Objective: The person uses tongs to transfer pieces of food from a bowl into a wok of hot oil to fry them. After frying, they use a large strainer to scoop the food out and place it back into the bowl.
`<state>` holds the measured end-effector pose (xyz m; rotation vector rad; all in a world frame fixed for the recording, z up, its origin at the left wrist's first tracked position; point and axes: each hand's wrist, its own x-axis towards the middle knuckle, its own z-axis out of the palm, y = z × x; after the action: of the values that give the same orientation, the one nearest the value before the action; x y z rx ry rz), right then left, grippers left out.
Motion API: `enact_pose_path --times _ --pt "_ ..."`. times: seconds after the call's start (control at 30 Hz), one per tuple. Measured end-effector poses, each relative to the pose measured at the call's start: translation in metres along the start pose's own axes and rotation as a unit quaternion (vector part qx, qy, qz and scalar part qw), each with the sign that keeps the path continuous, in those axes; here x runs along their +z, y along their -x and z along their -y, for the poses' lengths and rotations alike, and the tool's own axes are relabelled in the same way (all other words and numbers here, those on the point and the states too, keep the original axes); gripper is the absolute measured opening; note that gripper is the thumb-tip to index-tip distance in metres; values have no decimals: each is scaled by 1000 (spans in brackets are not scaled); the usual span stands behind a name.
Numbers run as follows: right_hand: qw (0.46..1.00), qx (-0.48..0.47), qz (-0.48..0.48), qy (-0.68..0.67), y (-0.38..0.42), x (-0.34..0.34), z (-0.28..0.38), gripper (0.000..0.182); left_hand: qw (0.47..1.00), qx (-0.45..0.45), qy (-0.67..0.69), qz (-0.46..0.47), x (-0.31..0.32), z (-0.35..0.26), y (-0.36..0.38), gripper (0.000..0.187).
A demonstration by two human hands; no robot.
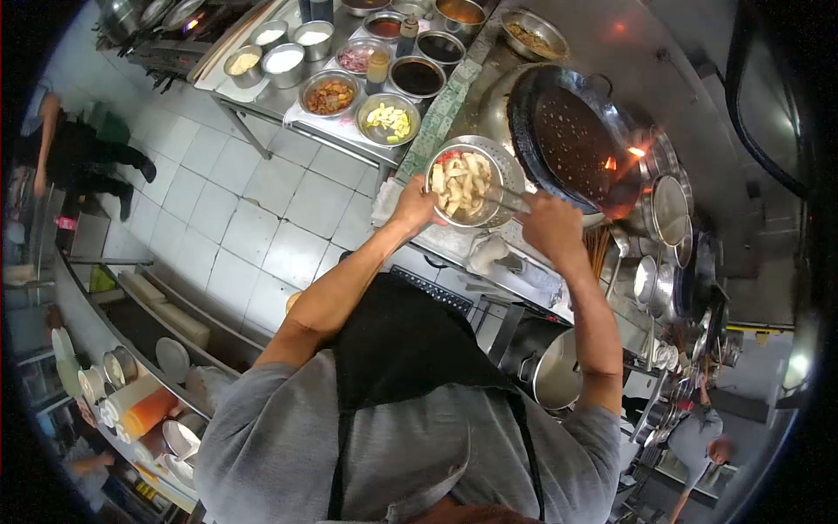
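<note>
Bowl [474, 219], metal and likely slick, suits a rim hold; left hand [415, 206] pinches it, right hand [552, 225] clasps a utensil [511, 201].

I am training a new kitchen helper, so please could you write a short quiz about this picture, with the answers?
1. True or false: the left hand holds the metal bowl at its side.
2. Multiple choice: what is in the wok? a) white rice; b) dark, bubbly liquid; c) whole potatoes.
3. Fill in: the hand that has its grip on the handled tool over the pale food pieces is the ___ one.

Key: 1 true; 2 b; 3 right.
</note>
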<state>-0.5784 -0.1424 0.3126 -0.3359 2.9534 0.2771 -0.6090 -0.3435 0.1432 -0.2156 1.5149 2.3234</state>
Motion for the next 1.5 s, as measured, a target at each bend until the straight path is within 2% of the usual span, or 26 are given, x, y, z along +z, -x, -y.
enact_pose_path --times 0.03,0.13,0.2,0.27,0.3,0.37,0.5,0.63,0.7,0.87,0.93,0.97,1.07,1.2,1.27,1.33,1.5 --pt "998 19 -35 -39 6 -19 0 20 1000 4 -5 4 0 1 0 32" --pt "999 9 -38 -25 -4 -49 8 24 999 10 -21 29 3 2 4 31" --pt "998 11 -57 -20 -28 -31 11 26 998 14 -34 50 8 0 7 32" --pt "995 37 78 40 -47 -20 24 23 998 18 -31 58 13 -4 11 33" --pt "996 42 75 37 -46 -13 25 23 997 19 -36 62 15 -7 14 33" --pt "1000 1 -13 20 -41 1 27 20 999 4 -18 46 20 -15 22 33" --pt "996 -21 -49 -65 -23 14 11 21 999 -2 7 35 17 -9 22 33" --pt "991 -44 -109 -63 19 -1 4 21 1000 6 7 20 17 -7 17 34" --pt "987 -21 -139 -82 35 -3 2 20 1000 7 12 26 16 -6 12 33" --pt "990 -43 -136 -7 34 39 -12 22 999 -8 36 -23 19 -10 12 31" --pt "990 -35 -131 30 29 35 -16 23 999 -9 43 -23 21 -9 12 30" --pt "992 -27 -125 4 35 0 -3 17 998 -11 56 -16 19 -7 12 30" --pt "989 -28 -141 19 32 -21 0 13 998 -20 64 -3 20 -8 13 30" --pt "993 -67 -78 62 7 15 0 14 997 -25 77 18 25 -8 12 31" --pt "996 -35 -57 51 1 15 -1 15 998 -9 60 25 24 -3 9 31" --pt "995 -5 -93 49 3 11 3 16 999 5 42 30 24 3 5 32" --pt "997 6 -80 21 23 34 33 17 997 -13 71 21 31 -4 4 32"
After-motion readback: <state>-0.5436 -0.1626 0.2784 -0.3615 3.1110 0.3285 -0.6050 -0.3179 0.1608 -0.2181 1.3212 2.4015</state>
